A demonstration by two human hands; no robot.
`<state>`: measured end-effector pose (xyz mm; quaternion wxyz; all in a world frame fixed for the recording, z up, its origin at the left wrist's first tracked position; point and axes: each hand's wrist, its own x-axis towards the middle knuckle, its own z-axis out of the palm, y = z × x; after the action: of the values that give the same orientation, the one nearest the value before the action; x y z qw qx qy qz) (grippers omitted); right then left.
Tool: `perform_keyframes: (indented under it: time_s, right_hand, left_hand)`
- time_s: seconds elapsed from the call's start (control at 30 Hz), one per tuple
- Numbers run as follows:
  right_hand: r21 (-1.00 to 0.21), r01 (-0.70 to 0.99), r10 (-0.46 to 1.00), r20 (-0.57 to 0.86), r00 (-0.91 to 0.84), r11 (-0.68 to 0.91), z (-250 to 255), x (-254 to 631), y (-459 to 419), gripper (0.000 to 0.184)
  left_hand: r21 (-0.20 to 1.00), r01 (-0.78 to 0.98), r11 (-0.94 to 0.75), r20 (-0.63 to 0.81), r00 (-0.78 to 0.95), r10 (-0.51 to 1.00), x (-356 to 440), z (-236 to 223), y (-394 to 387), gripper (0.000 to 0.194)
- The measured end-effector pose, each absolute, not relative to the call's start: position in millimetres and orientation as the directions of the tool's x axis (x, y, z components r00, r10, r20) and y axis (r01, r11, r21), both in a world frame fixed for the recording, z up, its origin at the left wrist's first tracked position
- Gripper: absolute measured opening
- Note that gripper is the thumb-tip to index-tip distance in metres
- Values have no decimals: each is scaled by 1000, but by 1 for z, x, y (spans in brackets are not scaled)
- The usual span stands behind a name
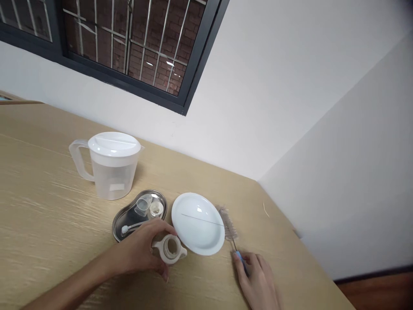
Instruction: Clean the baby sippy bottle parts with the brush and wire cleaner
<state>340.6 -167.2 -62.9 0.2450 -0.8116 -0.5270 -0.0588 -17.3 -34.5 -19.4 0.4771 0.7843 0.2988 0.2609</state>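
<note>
My left hand (144, 246) grips a white plastic piece (164, 254) with a round, hollow opening and two ears at its sides; the opening faces up toward me. My right hand (257, 280) is closed round the blue handle of a bottle brush (233, 239), whose clear bristles lie by the right rim of a white plate (190, 237). Across that plate rests a thin wire-like rod (201, 219). Partly behind my left hand is a metal kidney dish (118, 217) with a clear cup (143, 206), a small white ring (156, 209) and a thin tube with a white end (125, 230).
A lidded translucent pitcher (114, 174) stands at the back left, its handle to the left. A small pale strip (265, 210) lies on the wooden table (300, 267) at the right. White walls (258, 86) and a barred window (129, 47) bound the far side.
</note>
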Motion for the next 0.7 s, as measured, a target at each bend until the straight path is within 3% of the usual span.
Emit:
perform_keyframes:
  time_s: [0.27, 0.47, 0.6, 0.7]
  right_hand:
    - [-411, 836, 788, 343, 511, -363, -55, 341, -174, 59]
    - [-399, 851, 679, 520, 518, -342, -39, 337, -173, 61]
    - [-355, 927, 581, 732, 355, -120, 18, 302, -175, 36]
    - [-278, 928, 562, 822, 95, 249, 61, 274, -199, 23]
  left_hand:
    - [840, 255, -479, 167, 719, 675, -24, -18, -30, 71]
    - [788, 253, -562, 181, 776, 604, -34, -5, -29, 86]
    - [743, 137, -655, 384, 714, 586, -46, -1, -20, 58]
    - [696, 140, -705, 550, 527, 648, -55, -5, -10, 69]
